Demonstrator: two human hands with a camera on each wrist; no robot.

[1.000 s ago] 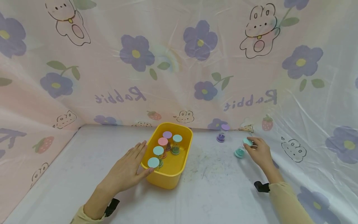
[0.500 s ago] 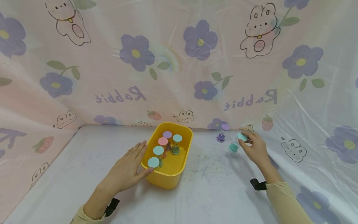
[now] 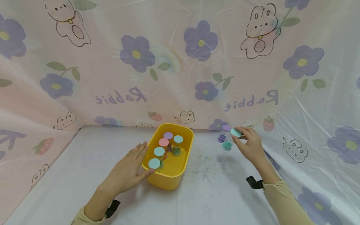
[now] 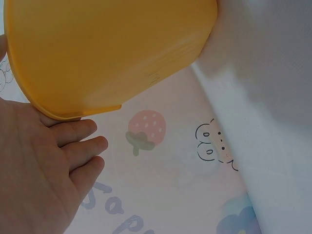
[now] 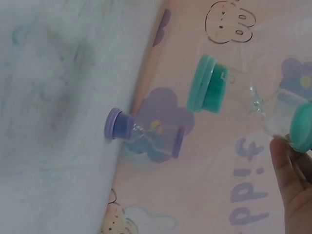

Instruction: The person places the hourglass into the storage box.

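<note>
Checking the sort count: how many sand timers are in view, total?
7. Five stand in the yellow bin; a purple timer stands on the table beside it; the right hand holds a green timer lifted. None visibly hidden.

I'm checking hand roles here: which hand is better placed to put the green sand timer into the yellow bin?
Right, probably: the right hand already pinches the green sand timer aloft; the left hand lies flat against the yellow bin.

The teal sand timer (image 3: 230, 139) hangs tilted above the table, just beside the standing purple sand timer (image 3: 223, 133).
</note>
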